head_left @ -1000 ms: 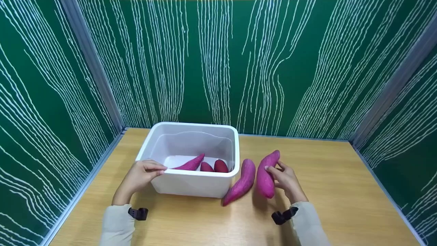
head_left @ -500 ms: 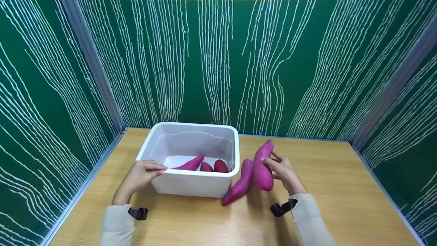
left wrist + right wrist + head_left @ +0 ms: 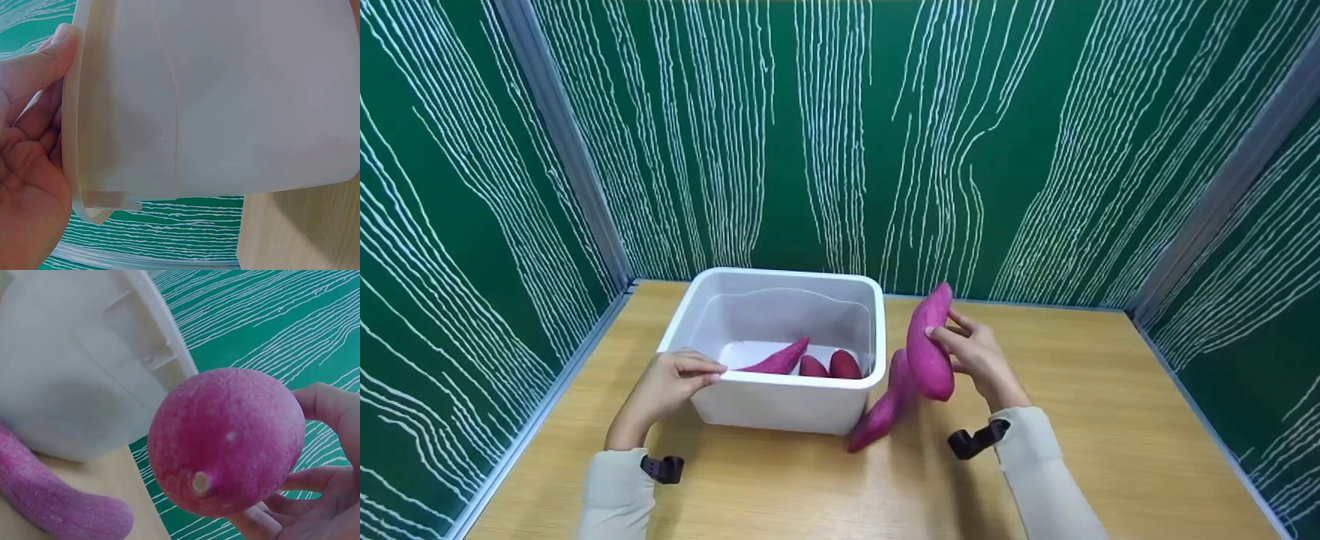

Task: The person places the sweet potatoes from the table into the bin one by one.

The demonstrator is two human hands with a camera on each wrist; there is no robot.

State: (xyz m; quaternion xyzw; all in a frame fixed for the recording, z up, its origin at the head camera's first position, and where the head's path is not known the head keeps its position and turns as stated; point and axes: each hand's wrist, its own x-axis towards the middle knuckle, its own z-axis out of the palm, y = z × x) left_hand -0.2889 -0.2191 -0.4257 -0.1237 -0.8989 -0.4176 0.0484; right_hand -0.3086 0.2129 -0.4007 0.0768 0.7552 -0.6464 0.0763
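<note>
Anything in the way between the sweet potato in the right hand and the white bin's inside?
Only the right rim of the white bin: the held sweet potato is outside it and must likely clear it. Nothing visible covers the opening; the left hand grips the bin farther left.

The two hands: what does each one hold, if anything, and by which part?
The right hand holds a pink sweet potato around its middle; the left hand pinches the white bin by its rim at the near-left corner.
</note>
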